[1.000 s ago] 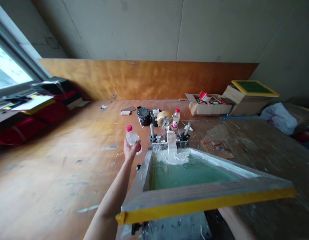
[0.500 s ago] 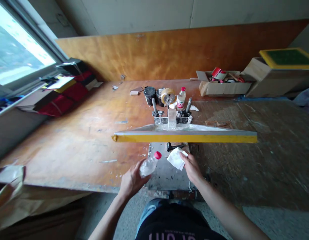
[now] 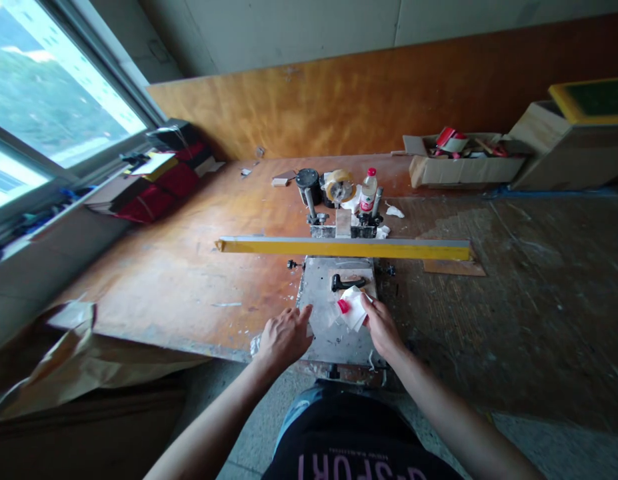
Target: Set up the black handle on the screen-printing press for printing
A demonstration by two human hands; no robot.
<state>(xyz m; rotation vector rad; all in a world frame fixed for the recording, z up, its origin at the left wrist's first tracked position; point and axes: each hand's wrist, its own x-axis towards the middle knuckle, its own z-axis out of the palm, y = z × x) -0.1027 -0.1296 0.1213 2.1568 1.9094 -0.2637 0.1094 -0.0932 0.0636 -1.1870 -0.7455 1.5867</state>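
Observation:
My left hand (image 3: 287,337) is closed over a clear plastic bottle (image 3: 255,345), its index finger stretched along it. Most of the bottle is behind the hand; its base shows to the left. A red cap (image 3: 343,306) shows to the right, in front of a white folded cloth or paper (image 3: 356,312); whether they touch I cannot tell. My right hand (image 3: 381,327) pinches that white piece by its right edge. Both hands are over a grey base plate (image 3: 319,283). A black handle (image 3: 347,283) lies on the plate just beyond the white piece.
A long yellow-edged frame (image 3: 339,248) stands across the plate, held by a clamp (image 3: 343,223). Behind it are a black tub (image 3: 309,183), a tape roll (image 3: 341,186) and a red-capped bottle (image 3: 369,193). Cardboard boxes (image 3: 463,172) stand right; red and black boxes (image 3: 163,180) left.
My left hand has turned palm down over the bottle, and the red cap has come over to the white piece. The yellow-edged frame appears more edge-on. The view has shifted.

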